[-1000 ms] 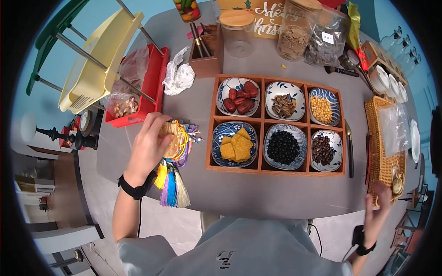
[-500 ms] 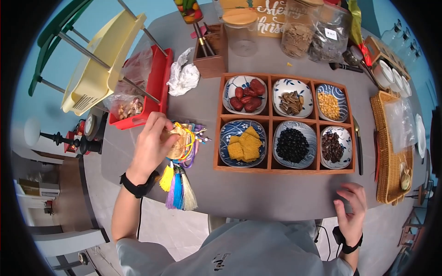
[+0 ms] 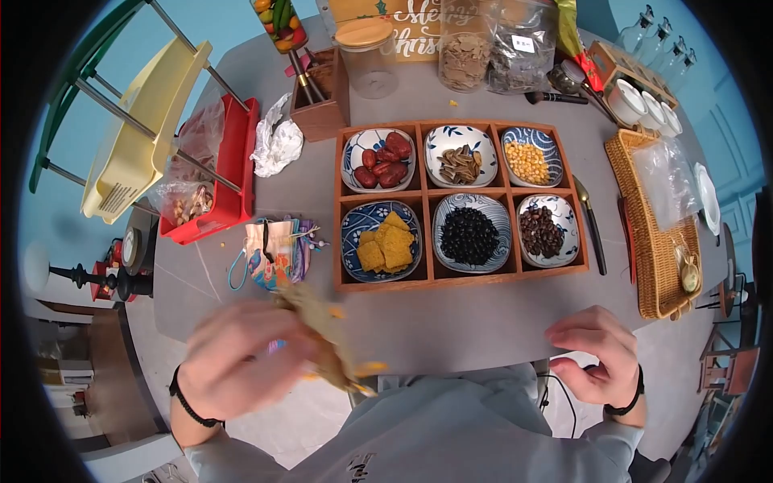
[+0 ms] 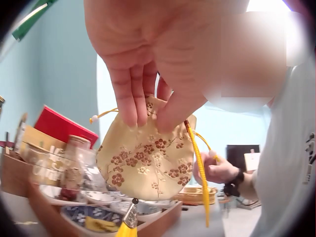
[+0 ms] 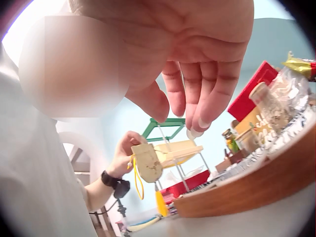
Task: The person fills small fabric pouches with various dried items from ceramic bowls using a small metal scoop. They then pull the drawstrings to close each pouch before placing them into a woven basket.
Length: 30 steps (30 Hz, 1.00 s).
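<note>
My left hand (image 3: 245, 358) pinches the gathered top of a pale gold pouch (image 3: 322, 334), blurred in the head view. In the left wrist view the pouch (image 4: 145, 158) shows dark red blossoms, a yellow cord and a yellow tassel (image 4: 127, 228) below it. My right hand (image 3: 596, 350) is at the table's front edge, fingers loosely bent and holding nothing. Other small pouches (image 3: 278, 249), one cream with a colourful print and a blue loop, lie on the table left of the wooden tray (image 3: 463, 279).
Several patterned bowls of dried foods fill the tray, with dates (image 3: 386, 161) at back left. A red bin (image 3: 241, 173) and tiered rack (image 3: 145, 129) stand left, a wicker basket (image 3: 656, 274) right. Behind are a lidded jar (image 3: 374, 68), a wooden box (image 3: 326, 113) and crumpled tissue (image 3: 276, 145).
My left hand has lifted the gold pouch off the pile and brought it toward my body, uncovering the other pouches. The right hand has moved left from beside the basket.
</note>
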Tool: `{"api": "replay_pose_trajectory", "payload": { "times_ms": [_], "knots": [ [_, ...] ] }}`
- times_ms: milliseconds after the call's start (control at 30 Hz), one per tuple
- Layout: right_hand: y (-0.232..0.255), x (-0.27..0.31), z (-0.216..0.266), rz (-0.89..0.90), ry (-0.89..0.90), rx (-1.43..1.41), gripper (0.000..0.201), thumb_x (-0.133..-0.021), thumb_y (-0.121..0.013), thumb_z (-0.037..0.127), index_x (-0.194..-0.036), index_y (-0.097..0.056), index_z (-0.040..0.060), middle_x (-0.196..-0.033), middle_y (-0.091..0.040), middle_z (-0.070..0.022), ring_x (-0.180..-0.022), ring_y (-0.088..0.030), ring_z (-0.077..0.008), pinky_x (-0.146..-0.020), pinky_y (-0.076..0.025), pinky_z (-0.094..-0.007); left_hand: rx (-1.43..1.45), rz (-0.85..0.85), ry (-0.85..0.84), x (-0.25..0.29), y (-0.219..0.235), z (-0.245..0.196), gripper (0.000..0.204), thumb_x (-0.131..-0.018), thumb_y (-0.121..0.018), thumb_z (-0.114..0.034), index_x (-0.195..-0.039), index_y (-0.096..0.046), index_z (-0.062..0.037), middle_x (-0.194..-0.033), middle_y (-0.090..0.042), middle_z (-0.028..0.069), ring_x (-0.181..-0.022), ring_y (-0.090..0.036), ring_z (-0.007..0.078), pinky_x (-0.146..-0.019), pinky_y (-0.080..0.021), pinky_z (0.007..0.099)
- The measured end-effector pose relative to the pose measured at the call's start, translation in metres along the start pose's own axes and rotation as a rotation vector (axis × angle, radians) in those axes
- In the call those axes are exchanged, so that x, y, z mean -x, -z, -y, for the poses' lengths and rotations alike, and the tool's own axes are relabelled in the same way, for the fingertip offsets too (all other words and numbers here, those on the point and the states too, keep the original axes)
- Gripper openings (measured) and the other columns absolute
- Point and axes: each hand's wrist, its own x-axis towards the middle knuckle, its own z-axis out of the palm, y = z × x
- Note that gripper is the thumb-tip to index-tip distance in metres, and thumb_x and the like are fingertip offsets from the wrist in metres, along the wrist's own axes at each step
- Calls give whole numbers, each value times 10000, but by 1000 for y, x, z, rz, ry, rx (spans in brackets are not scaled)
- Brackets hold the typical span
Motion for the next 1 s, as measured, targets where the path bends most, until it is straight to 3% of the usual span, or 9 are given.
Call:
{"api": "replay_pose_trajectory", "payload": {
  "times_ms": [133,233,367,533,733,833,900,1000],
  "knots": [
    [-2,-34,20,103,251,-19,319,-787,-870,132,-1046,-706,46,-841,-714,-58,-611,-649,-191,-520,-491,-299,244,93,-264,-51,-37,2,143,-790,-734,-58,-907,-672,-4,-1042,-646,119,-800,-672,254,-614,-553,329],
    [-4,-48,31,132,354,143,305,-784,-770,86,-1081,-704,58,-799,-591,-19,-590,-587,-142,-467,-452,-283,367,156,-397,-82,-62,1,183,-764,-747,-51,-932,-690,-7,-1057,-642,116,-769,-674,261,-593,-552,330],
    [4,-45,34,149,354,358,262,-742,-736,101,-998,-697,62,-749,-491,-6,-575,-535,-127,-457,-421,-276,442,228,-516,-106,-84,1,178,-766,-747,-62,-923,-683,-5,-1094,-629,122,-790,-683,276,-584,-558,334],
    [11,-31,28,181,269,430,201,-711,-740,118,-894,-677,63,-749,-485,-9,-599,-528,-135,-473,-422,-277,535,137,-613,-116,-96,-2,214,-758,-774,-101,-911,-647,-19,-1097,-628,118,-856,-679,278,-653,-586,327],
    [16,-20,23,59,196,436,160,-689,-737,121,-806,-646,60,-769,-512,-18,-605,-531,-149,-487,-423,-280,452,217,-457,-116,-83,-4,411,-774,-868,-337,-968,-639,-55,-1168,-620,137,-978,-662,315,-771,-582,399],
    [7,-21,20,48,271,478,162,-682,-738,134,-779,-631,60,-773,-528,-27,-611,-541,-154,-489,-419,-275,461,36,-395,-115,-88,-7,543,-763,-881,-500,-979,-639,-65,-1277,-582,185,-1074,-641,347,-866,-558,438],
    [-2,-24,22,-16,293,473,158,-680,-735,137,-762,-622,65,-786,-552,-38,-617,-542,-156,-490,-413,-271,574,101,-313,-116,-90,-5,783,-688,-932,-519,-1210,-594,-43,-1406,-484,240,-1245,-562,403,-1003,-520,474],
    [-9,-28,21,-74,331,445,154,-671,-718,128,-792,-649,63,-818,-586,-55,-621,-541,-151,-489,-410,-269,728,188,-236,-118,-101,-4,939,-707,-945,-412,-1410,-459,-24,-1450,-435,256,-1331,-495,417,-1089,-474,482]
  ]
}}
